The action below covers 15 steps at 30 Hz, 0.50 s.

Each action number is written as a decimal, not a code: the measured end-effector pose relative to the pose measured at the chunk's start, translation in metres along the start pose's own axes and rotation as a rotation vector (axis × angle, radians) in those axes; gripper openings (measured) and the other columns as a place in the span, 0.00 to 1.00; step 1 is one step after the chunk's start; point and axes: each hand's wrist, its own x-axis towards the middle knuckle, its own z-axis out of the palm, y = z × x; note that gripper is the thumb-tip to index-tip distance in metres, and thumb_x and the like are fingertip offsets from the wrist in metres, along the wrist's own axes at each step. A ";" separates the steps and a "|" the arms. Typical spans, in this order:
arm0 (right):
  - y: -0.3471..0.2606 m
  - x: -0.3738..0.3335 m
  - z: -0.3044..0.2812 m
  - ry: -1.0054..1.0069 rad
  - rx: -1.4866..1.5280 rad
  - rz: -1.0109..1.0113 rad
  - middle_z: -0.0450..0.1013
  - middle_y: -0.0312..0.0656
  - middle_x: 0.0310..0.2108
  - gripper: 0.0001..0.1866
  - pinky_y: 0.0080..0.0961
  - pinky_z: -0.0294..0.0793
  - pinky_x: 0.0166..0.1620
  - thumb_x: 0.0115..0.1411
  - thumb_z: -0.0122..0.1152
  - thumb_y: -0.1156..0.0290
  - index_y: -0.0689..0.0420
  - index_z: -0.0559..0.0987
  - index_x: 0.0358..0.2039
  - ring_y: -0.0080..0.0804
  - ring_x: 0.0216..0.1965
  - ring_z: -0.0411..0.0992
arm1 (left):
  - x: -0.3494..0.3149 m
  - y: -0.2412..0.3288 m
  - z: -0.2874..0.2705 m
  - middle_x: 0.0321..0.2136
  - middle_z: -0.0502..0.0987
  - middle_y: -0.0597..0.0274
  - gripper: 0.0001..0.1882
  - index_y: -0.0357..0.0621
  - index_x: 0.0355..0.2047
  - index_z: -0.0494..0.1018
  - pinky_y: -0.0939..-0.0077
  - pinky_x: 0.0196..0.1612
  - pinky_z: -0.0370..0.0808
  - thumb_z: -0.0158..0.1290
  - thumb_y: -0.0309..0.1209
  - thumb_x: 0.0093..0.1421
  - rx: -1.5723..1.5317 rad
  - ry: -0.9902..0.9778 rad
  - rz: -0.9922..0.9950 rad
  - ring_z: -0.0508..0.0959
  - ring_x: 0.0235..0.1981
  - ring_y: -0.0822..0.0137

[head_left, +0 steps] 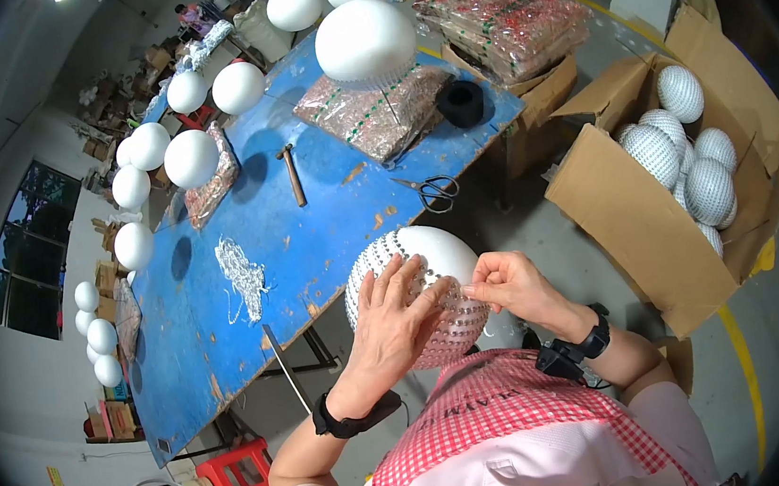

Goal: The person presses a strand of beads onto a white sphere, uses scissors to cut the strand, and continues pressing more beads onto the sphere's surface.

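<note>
Left hand [389,330] splayed open on a bead-ringed white ball [445,248], right hand [515,285] pinched closed (anything held, unclear), ball at its nine o'clock

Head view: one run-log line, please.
left hand: on part-studded ball; right hand: pinched at its side; hammer: on blue table
</note>
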 end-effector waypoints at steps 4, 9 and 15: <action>0.000 0.003 0.001 -0.013 0.057 0.004 0.71 0.32 0.18 0.09 0.14 0.65 0.22 0.58 0.62 0.70 0.60 0.73 0.26 0.13 0.19 0.66 | 0.002 -0.006 -0.004 0.55 0.66 0.52 0.24 0.61 0.53 0.70 0.45 0.59 0.57 0.58 0.34 0.55 -0.011 -0.001 0.009 0.61 0.60 0.49; -0.007 0.014 0.015 0.007 0.083 0.022 0.71 0.31 0.17 0.09 0.13 0.64 0.22 0.58 0.62 0.70 0.59 0.73 0.26 0.12 0.19 0.66 | 0.001 -0.027 -0.008 0.55 0.66 0.52 0.24 0.60 0.53 0.70 0.45 0.59 0.57 0.57 0.34 0.55 -0.045 -0.013 0.026 0.61 0.60 0.49; -0.003 0.035 0.026 -0.005 0.053 0.093 0.71 0.32 0.16 0.09 0.12 0.63 0.20 0.59 0.62 0.69 0.59 0.74 0.27 0.13 0.17 0.66 | 0.002 -0.054 -0.013 0.54 0.65 0.51 0.23 0.60 0.53 0.70 0.43 0.58 0.57 0.56 0.33 0.56 -0.093 -0.023 0.038 0.62 0.60 0.48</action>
